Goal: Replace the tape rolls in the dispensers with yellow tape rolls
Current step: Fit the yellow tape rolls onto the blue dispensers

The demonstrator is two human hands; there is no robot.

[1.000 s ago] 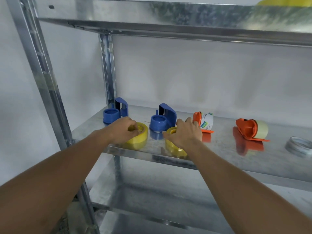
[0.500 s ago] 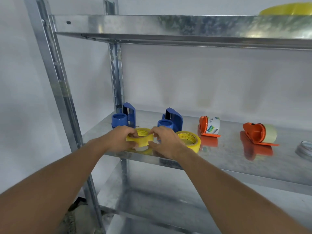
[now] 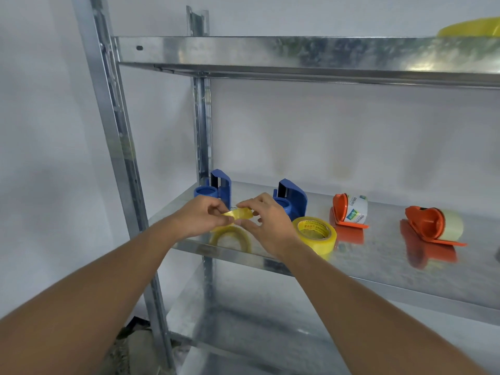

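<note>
My left hand [image 3: 201, 216] and my right hand [image 3: 266, 221] both grip one yellow tape roll [image 3: 239, 213], held edge-on just above the middle shelf [image 3: 378, 255]; its reflection shows on the metal below. A second yellow tape roll [image 3: 315, 234] lies flat on the shelf by my right wrist. Two blue dispensers with bare hubs stand behind my hands, one at the left [image 3: 213, 189] and one behind my right hand [image 3: 290, 196]. Further right stand an orange dispenser holding a white labelled roll [image 3: 349, 211] and another orange dispenser with a pale roll [image 3: 433, 224].
The rack's upright posts [image 3: 119, 147] rise at the left. The upper shelf [image 3: 297, 54] hangs overhead with a yellow object [image 3: 470, 28] on it at the far right. A lower shelf [image 3: 243, 334] lies beneath, and a white wall stands behind.
My right hand left the second yellow roll on the shelf and joined my left hand on the first roll. That roll rose off the shelf and tilted onto its edge.
</note>
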